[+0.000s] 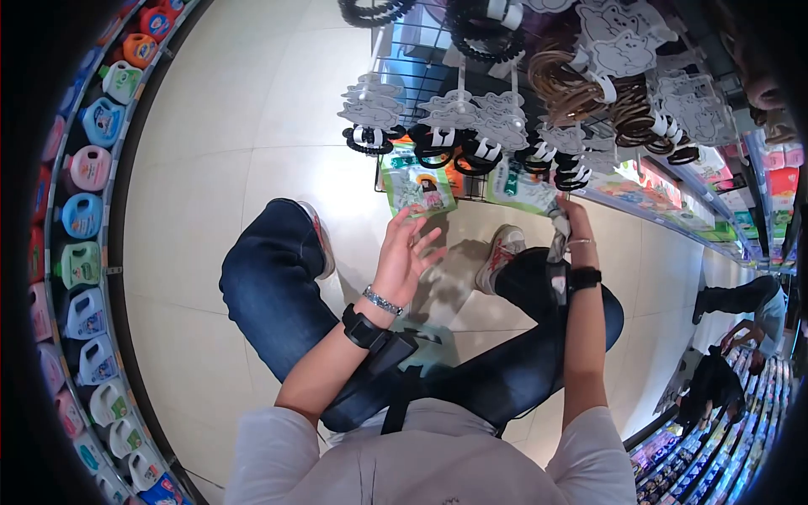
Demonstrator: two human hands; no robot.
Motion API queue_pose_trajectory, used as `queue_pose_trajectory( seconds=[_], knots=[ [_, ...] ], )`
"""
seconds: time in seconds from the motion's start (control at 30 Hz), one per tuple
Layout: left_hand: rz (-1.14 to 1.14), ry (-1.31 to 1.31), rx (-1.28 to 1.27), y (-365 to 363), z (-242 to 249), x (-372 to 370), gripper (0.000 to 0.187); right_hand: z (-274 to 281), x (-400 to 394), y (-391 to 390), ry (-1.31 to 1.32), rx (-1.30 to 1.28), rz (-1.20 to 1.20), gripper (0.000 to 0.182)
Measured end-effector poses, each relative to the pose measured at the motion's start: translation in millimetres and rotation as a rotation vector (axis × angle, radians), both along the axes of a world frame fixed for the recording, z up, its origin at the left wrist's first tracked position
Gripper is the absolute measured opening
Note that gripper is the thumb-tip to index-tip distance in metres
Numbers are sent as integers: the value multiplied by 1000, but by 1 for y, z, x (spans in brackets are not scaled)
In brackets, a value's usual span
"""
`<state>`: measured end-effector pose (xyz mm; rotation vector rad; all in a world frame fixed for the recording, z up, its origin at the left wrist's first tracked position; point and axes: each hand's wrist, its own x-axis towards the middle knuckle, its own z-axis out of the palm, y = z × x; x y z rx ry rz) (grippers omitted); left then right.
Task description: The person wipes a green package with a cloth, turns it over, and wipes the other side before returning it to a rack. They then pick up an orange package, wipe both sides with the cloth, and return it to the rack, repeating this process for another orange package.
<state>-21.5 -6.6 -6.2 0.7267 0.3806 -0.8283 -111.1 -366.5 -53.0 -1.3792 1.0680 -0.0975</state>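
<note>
My left hand (406, 257) is raised with its fingers spread, holding nothing. Just beyond its fingertips, a green-and-white packet (418, 187) is at the lower edge of the rack. My right hand (576, 222) is closed at the right edge of another green-and-white packet (515, 187); its fingertips are partly hidden. A crumpled greyish strip (558, 231) hangs beside that hand. Above both packets, black hair ties (435, 145) on white cards (450, 109) hang from rack hooks and cover the packets' tops.
Brown hair ties (568, 88) hang at upper right. Shelves of boxed goods (648, 181) run along the right. Detergent bottles (82, 263) line the left shelf. Two people (715, 387) are by a shelf at lower right. My knees flank the tiled floor (202, 181).
</note>
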Motion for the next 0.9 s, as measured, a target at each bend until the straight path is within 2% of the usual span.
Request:
queue_pose_trajectory(
  seconds=[0.07, 0.13, 0.17, 0.27, 0.33, 0.37, 0.4, 0.43, 0.57, 0.63, 0.67, 0.73, 0.8, 0.83, 0.9],
  knots=[
    [15, 16, -3, -2, 1, -1, 48, -9, 11, -19, -73, -277, 45, 30],
    [110, 28, 206, -4, 3, -1, 53, -11, 27, -28, 2, -571, 115, 32],
    [122, 27, 206, -4, 0, 0, 53, -13, 33, -30, 63, -695, 138, 34],
    [160, 39, 332, -7, -20, 9, 61, -11, 47, -30, 535, -996, 248, 37],
    [105, 72, 419, -13, -33, 19, 60, -13, 51, -27, 713, -1065, 309, 40],
    [73, 71, 410, -15, -47, 23, 51, -14, 52, -25, 769, -1086, 337, 41],
    [74, 69, 412, -17, -53, 27, 51, -16, 52, -26, 798, -1098, 362, 42],
    [53, 87, 423, -19, -59, 29, 46, -17, 52, -28, 786, -1083, 430, 51],
    [11, 79, 422, -23, -60, 32, 33, -7, 50, -18, 895, -1060, 393, 47],
    [5, 68, 414, -25, -61, 31, 29, 13, 42, 1, 933, -1112, 614, 48],
    [15, 39, 430, -26, -64, 30, 24, 18, 37, 11, 933, -1110, 608, 48],
    [24, 9, 449, -26, -60, 28, 20, 28, 29, 34, 573, -946, 663, 36],
    [31, -82, 407, -27, -45, 23, 13, 44, 23, 69, 393, -697, 624, 33],
    [25, -87, 417, -27, -37, 16, 13, 52, 21, 86, 340, -626, 645, 35],
    [-7, -168, 244, -26, -20, 0, 15, 52, 9, 114, 151, -490, 659, 42]
  ],
)
